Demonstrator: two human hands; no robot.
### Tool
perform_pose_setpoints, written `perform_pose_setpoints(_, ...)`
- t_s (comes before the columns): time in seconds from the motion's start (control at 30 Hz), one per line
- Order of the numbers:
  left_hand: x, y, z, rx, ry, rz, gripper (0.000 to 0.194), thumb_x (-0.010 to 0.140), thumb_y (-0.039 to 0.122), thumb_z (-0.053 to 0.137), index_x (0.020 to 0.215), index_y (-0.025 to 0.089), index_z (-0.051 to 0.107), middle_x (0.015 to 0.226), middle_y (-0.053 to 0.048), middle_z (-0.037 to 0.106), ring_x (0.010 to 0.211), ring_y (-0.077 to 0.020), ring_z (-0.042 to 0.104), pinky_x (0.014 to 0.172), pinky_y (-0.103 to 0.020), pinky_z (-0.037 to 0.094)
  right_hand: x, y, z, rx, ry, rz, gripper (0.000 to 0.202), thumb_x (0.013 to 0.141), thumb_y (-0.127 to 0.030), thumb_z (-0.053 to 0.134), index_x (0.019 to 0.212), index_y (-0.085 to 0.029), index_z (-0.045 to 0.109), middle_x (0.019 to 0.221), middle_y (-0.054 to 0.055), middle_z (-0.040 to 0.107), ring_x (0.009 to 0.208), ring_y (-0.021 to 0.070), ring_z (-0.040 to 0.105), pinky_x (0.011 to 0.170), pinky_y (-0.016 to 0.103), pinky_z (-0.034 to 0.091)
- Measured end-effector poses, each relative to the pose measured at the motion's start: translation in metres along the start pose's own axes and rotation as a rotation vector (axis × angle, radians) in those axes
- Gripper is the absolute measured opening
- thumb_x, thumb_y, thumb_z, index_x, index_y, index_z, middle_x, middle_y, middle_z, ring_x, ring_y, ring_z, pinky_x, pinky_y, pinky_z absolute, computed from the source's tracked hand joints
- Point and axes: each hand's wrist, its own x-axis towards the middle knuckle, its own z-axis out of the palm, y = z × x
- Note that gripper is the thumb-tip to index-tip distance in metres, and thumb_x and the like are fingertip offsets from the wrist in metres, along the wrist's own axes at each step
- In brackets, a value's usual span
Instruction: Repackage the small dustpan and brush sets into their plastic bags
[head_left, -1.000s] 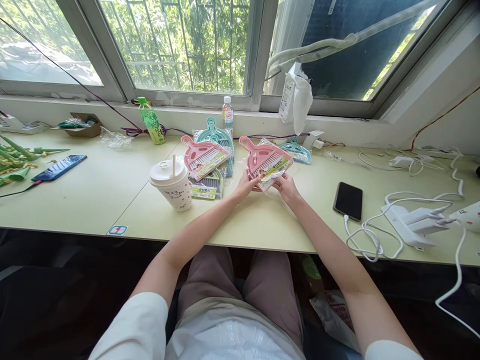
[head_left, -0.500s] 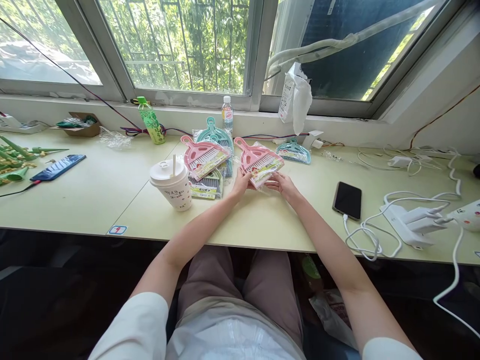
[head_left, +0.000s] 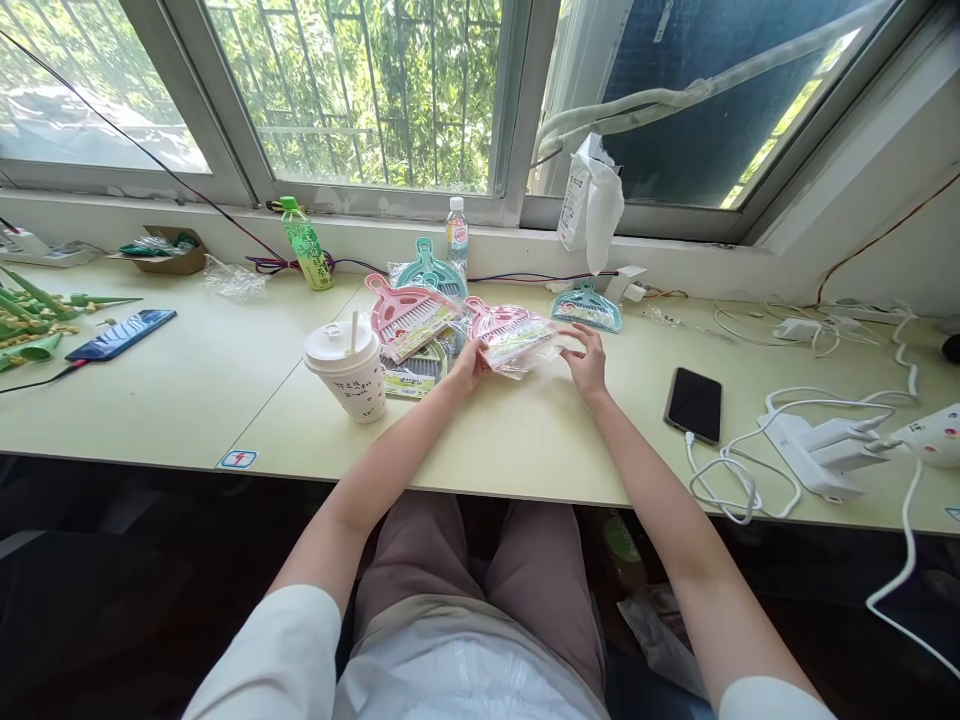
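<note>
A pink mini dustpan and brush set (head_left: 511, 330) in clear plastic wrap is held just above the table. My left hand (head_left: 470, 364) is closed on its lower left edge, the fingertips partly hidden behind it. At the other side my right hand (head_left: 586, 361) pinches the loose end of the clear wrap between thumb and fingers. Left of the held set lie another pink set (head_left: 405, 312), a teal one (head_left: 427, 268) and a grey-green one (head_left: 414, 370), overlapping in a pile. A separate teal set (head_left: 586, 305) rests behind my right hand.
A lidded paper cup (head_left: 346, 372) with a straw stands left of the pile. Two bottles, one green (head_left: 306, 245) and one clear (head_left: 457, 237), stand at the back. On the right are a black phone (head_left: 694, 404) and a white power strip (head_left: 810, 450) with cables.
The held pink set has tipped flatter, its handle lowered. My right hand has moved right and up, drawing the clear wrap outward, while my left hand has shifted slightly left.
</note>
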Motion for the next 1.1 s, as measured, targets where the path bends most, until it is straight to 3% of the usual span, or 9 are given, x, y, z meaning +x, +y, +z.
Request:
perform_pose_setpoints(0.1,0.003,-0.002,0.000,0.006,-0.009,-0.052,0.011,0.079,0.017,0.057,0.088,0.019,0.050,0.057,0.003,0.057,0.048,-0.0115,0.056,0.048,-0.022,0.047,0.002,-0.001,-0.001,-0.028,0.000,-0.036,0.017,0.082,-0.036,0.069,0.094,-0.026,0.075,0.133,0.009,0.059,0.125,0.0268,0.054,0.097,0.045,0.054)
perform_pose_setpoints(0.3,0.000,-0.001,0.002,0.027,-0.011,-0.096,0.014,0.077,0.011,0.050,0.088,0.016,0.056,0.062,-0.001,0.063,0.052,-0.0117,0.056,0.044,-0.020,0.044,0.002,-0.001,-0.002,-0.131,0.064,-0.097,0.014,0.085,-0.037,0.068,0.089,-0.027,0.076,0.131,0.007,0.063,0.126,0.0264,0.052,0.114,0.050,0.037)
perform_pose_setpoints(0.5,-0.006,0.001,0.004,0.102,-0.124,-0.131,0.014,0.077,0.012,0.050,0.088,0.016,0.056,0.060,-0.001,0.062,0.050,-0.0122,0.056,0.046,-0.022,0.050,0.004,0.001,0.001,-0.163,0.071,-0.108,0.016,0.086,-0.039,0.067,0.081,-0.025,0.072,0.108,0.008,0.071,0.112,0.0271,0.061,0.107,0.048,0.042)
perform_pose_setpoints(0.7,-0.003,0.001,0.002,0.070,-0.110,-0.129,0.012,0.078,0.011,0.053,0.088,0.016,0.057,0.061,0.000,0.062,0.050,-0.0110,0.058,0.048,-0.020,0.051,0.005,0.003,0.000,-0.102,0.046,-0.109,0.016,0.084,-0.040,0.068,0.080,-0.025,0.072,0.095,0.005,0.074,0.098,0.0253,0.066,0.099,0.042,0.047)
perform_pose_setpoints(0.83,-0.002,0.000,0.001,0.086,-0.144,-0.102,0.009,0.083,0.018,0.058,0.092,0.017,0.059,0.067,-0.002,0.066,0.054,-0.0124,0.061,0.047,-0.020,0.050,0.005,0.004,-0.002,-0.161,0.036,-0.041,0.014,0.083,-0.039,0.069,0.081,-0.026,0.075,0.083,0.004,0.075,0.092,0.0255,0.063,0.096,0.042,0.047)
perform_pose_setpoints(0.93,-0.002,-0.001,-0.001,0.140,-0.235,-0.054,0.016,0.084,0.025,0.066,0.096,0.018,0.059,0.069,-0.001,0.067,0.051,-0.0102,0.059,0.042,-0.017,0.045,0.006,0.007,-0.004,-0.197,0.029,-0.028,0.014,0.084,-0.038,0.068,0.082,-0.027,0.076,0.080,0.004,0.075,0.090,0.0253,0.061,0.096,0.043,0.047)
perform_pose_setpoints(1.1,0.002,-0.006,-0.007,0.278,-0.335,-0.051,0.036,0.074,0.012,0.071,0.106,0.017,0.056,0.078,-0.002,0.070,0.055,-0.0088,0.062,0.044,-0.015,0.045,0.007,0.009,-0.005,-0.248,0.082,-0.045,0.015,0.083,-0.039,0.070,0.079,-0.026,0.075,0.083,0.005,0.074,0.088,0.0248,0.060,0.095,0.044,0.047)
